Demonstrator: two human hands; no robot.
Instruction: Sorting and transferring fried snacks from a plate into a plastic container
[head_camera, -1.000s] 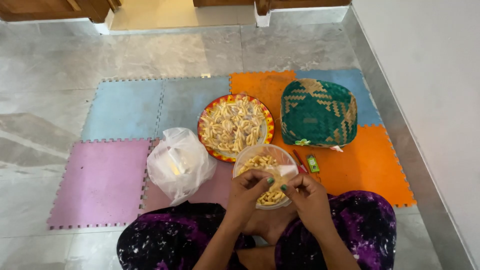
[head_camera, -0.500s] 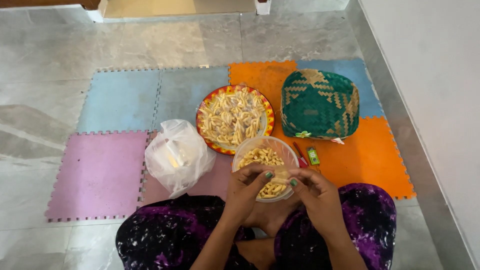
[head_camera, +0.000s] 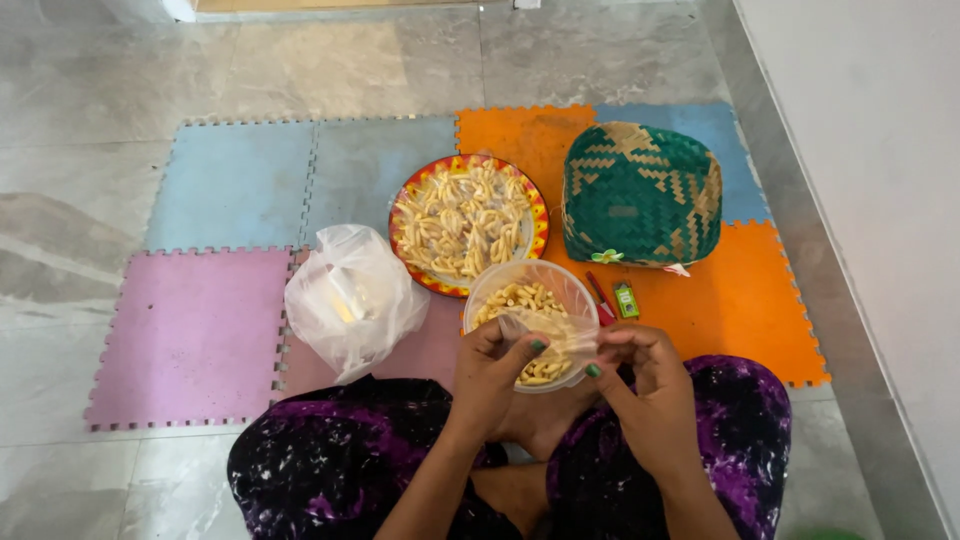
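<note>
On a grey stone floor beside a white wall, interlocking foam mats in pink, blue, grey and orange cushion the spot where a person sits cross-legged in dark purple-patterned clothing. The left hand and right hand meet over a clear plastic tub of pale finger-shaped snacks resting against the lap, close enough to work without stretching. Both grips are pinched together on a small clear plastic bag held between them just above the tub, seemingly so that anything dropped lands back among the snacks. A round patterned tray heaped with the same snacks lies just beyond the tub, within arm's reach. A bunched white plastic bag sits to the person's left, a green woven basket lies upturned to the right, and a red pen and small green lighter lie near the tub.
</note>
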